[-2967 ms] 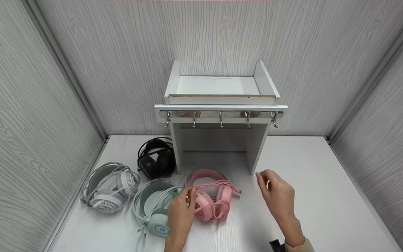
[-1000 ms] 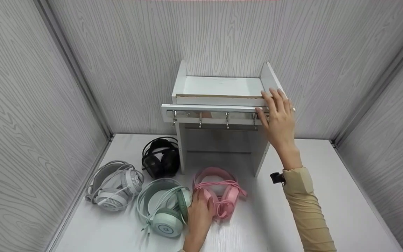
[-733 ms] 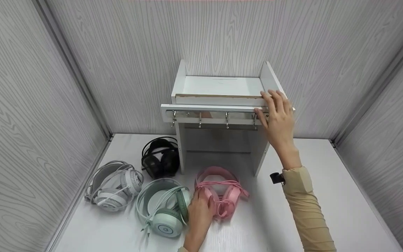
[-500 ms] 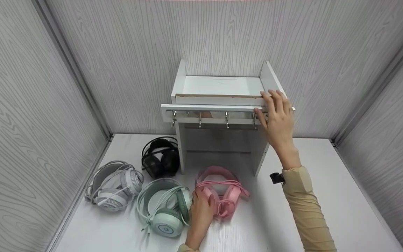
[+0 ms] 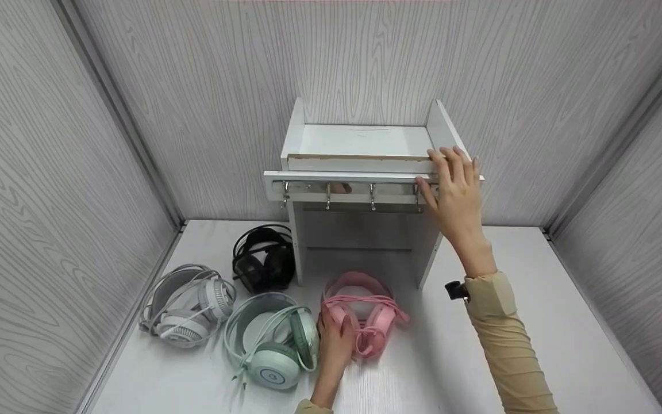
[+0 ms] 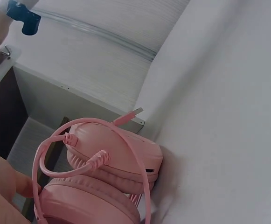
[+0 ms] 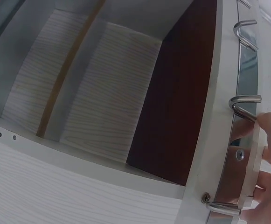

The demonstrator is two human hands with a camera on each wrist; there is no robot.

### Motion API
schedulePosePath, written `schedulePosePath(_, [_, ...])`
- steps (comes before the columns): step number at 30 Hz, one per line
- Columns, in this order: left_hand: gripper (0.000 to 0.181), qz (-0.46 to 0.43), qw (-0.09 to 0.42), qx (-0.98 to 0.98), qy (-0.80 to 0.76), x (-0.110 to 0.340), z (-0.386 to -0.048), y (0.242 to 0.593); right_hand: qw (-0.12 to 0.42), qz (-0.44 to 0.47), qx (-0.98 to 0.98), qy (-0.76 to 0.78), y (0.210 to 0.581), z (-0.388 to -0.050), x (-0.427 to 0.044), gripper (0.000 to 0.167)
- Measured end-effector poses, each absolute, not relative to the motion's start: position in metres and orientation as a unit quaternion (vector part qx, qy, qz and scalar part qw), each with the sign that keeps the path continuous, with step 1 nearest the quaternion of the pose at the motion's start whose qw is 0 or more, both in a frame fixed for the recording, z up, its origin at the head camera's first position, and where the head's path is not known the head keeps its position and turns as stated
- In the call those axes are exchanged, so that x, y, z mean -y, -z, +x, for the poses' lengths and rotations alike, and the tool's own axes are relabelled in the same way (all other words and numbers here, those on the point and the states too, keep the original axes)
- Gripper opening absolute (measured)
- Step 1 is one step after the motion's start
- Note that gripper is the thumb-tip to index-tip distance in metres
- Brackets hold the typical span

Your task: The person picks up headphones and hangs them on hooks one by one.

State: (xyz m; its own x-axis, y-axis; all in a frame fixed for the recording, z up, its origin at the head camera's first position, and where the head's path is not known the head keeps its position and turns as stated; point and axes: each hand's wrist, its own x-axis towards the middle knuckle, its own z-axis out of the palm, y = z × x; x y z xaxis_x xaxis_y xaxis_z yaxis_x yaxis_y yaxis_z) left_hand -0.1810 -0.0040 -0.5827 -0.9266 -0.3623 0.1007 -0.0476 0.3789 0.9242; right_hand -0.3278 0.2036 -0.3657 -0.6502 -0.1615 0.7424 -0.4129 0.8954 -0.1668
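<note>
In the head view, my left hand [image 5: 335, 339] holds the near-left ear cup of the pink headphones [image 5: 381, 319], thumb on the cup and fingers at its outer side. The left wrist view shows the pink ear cup [image 6: 86, 200], a looped cable and a USB plug [image 6: 128, 116]; most of that hand is out of frame. Higher up, my right hand [image 5: 457, 198] grips the right end of the hook rail [image 5: 322, 195] on the white stand [image 5: 365, 164]. Its thumb lies by a metal hook [image 7: 245, 107] in the right wrist view, with the fingers behind the board.
Mint green headphones [image 5: 273, 365] lie just left of my left hand. White headphones [image 5: 184, 328] are farther left, and black headphones [image 5: 265, 267] sit against the stand's left leg. Wood-grain panels [image 5: 549, 103] enclose the white tabletop [image 5: 497, 253] at the back and sides.
My right hand has risen from over the tabletop to the hook rail. My left hand has moved from near the pink cable onto the ear cup, and the pink headphones have shifted slightly right.
</note>
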Motion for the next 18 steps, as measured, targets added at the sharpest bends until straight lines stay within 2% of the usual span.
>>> schedulePosePath(11, [0.071,0.127,0.047,0.700,0.701,0.016,-0.186,0.585,0.390,0.163,0.891,-0.166,0.368,-0.328,-0.204,0.054])
schedulePosePath(18, [0.099,0.132,-0.041,0.606,0.784,0.026,-0.192,0.585,0.396,0.160,0.889,-0.163,0.369,-0.332,-0.206,0.052])
